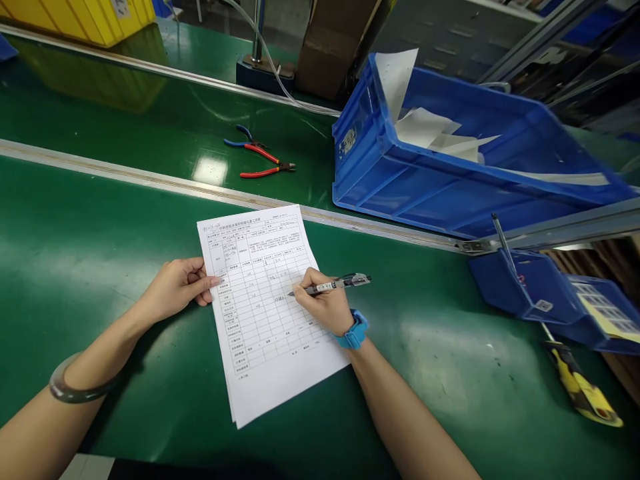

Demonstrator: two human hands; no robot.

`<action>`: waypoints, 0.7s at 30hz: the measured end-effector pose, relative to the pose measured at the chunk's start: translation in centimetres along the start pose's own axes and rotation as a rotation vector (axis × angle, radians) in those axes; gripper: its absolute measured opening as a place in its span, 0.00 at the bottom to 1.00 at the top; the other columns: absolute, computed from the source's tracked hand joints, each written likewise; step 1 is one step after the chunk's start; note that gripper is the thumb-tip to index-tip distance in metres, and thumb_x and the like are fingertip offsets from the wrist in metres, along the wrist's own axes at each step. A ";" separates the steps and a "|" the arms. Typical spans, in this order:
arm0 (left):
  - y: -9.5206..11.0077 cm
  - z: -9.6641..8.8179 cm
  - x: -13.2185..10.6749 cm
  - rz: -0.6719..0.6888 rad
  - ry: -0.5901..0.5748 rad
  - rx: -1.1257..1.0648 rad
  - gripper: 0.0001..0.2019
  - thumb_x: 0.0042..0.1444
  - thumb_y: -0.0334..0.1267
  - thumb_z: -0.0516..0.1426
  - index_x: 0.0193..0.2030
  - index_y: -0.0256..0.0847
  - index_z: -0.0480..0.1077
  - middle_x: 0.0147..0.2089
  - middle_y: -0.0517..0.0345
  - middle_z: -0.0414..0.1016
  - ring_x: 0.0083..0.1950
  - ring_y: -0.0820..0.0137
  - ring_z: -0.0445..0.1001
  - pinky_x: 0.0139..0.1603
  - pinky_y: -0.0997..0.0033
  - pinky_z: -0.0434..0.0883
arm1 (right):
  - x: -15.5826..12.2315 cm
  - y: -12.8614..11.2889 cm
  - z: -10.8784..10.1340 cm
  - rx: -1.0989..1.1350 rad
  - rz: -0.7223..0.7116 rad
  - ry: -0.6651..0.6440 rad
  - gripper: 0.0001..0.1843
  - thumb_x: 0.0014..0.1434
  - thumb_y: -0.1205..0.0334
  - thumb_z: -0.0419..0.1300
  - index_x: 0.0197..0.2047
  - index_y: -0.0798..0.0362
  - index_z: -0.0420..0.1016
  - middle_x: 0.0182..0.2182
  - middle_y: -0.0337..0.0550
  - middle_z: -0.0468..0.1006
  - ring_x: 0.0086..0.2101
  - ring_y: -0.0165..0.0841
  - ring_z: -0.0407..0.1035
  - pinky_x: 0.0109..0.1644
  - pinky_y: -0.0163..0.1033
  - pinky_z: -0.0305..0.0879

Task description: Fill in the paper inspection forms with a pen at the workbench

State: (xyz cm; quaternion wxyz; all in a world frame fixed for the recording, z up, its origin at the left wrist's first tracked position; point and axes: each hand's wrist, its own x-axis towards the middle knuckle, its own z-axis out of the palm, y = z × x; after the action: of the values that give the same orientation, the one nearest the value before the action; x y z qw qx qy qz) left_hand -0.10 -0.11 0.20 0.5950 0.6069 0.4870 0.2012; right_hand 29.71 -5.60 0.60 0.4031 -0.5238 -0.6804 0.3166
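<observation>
A printed form (pixel 265 333) with a ruled table lies on the green bench surface (pixel 100 267) in front of me. My right hand (pixel 323 303) rests on the sheet's right side, fingers pinched round a black pen (pixel 335 285) whose tip touches a table cell. My left hand (pixel 180 287) lies at the sheet's left edge, fingers curled, thumb and fingertips pressing the paper down. A grey bangle is on my left wrist, a blue watch on my right.
Red-and-blue pliers (pixel 260 157) lie on the belt beyond a metal rail (pixel 150 179). A big blue crate (pixel 450 167) holding white sheets stands at right. Small blue bins (pixel 545 293) and a yellow-handled screwdriver (pixel 580 387) sit at the far right. A yellow crate (pixel 85 20) is back left.
</observation>
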 end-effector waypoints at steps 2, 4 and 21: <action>-0.1 0.0 0.0 -0.001 0.002 -0.004 0.15 0.57 0.48 0.62 0.42 0.37 0.74 0.29 0.56 0.80 0.29 0.71 0.78 0.31 0.73 0.78 | 0.0 -0.1 0.0 -0.004 0.000 0.000 0.16 0.58 0.62 0.57 0.22 0.49 0.55 0.18 0.32 0.54 0.21 0.27 0.49 0.25 0.36 0.48; -0.1 -0.1 0.0 -0.001 0.000 -0.002 0.16 0.57 0.49 0.62 0.42 0.37 0.74 0.28 0.56 0.80 0.29 0.70 0.78 0.31 0.72 0.79 | 0.0 -0.2 0.0 -0.015 -0.002 -0.009 0.16 0.57 0.62 0.57 0.22 0.49 0.54 0.19 0.32 0.54 0.21 0.27 0.49 0.26 0.36 0.47; -0.2 -0.1 0.1 0.027 0.006 0.016 0.17 0.57 0.52 0.62 0.41 0.38 0.74 0.28 0.56 0.78 0.28 0.69 0.77 0.31 0.69 0.78 | 0.3 0.0 0.0 0.005 -0.009 0.030 0.15 0.55 0.63 0.56 0.22 0.50 0.52 0.19 0.32 0.53 0.21 0.27 0.48 0.26 0.37 0.47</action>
State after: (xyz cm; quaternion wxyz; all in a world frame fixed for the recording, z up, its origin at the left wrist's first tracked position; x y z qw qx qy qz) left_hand -0.17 0.02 0.02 0.5858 0.6176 0.4821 0.2074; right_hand 29.67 -5.34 0.62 0.4159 -0.5244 -0.6758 0.3086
